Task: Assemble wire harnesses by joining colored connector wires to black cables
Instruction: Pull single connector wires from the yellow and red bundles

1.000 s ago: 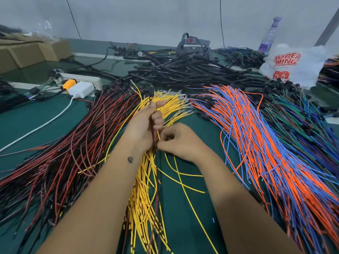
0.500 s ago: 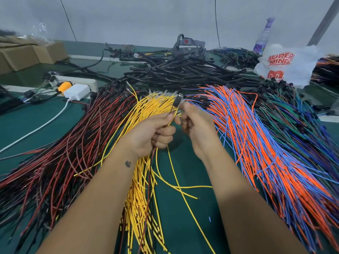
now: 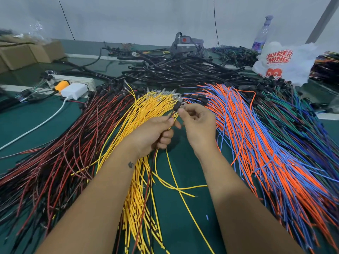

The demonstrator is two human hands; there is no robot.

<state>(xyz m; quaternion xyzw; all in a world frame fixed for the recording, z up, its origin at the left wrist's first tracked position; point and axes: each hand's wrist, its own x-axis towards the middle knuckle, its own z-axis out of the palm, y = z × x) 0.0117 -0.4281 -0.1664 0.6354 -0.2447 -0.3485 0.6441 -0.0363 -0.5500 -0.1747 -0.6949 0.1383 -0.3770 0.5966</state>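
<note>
- The left hand point(image 3: 156, 133) grips a thin red-and-black wire pair point(image 3: 149, 182) with curled fingers; its small black plastic connector point(image 3: 176, 107) stands up above the thumb.
- The right hand point(image 3: 199, 123) pinches something tiny at the connector's tip, too small to tell; a single yellow wire point(image 3: 183, 198) trails toward the near edge below both hands.
- Both hands are raised over the green desk point(image 3: 176, 213), mid-scene.
- A fanned yellow wire bundle point(image 3: 146, 110) lies under them, a red-and-black bundle point(image 3: 64, 143) to the left, an orange-and-blue bundle point(image 3: 266, 143) to the right.
- A pile of thick black cables point(image 3: 183, 70) lies farther back.
</note>
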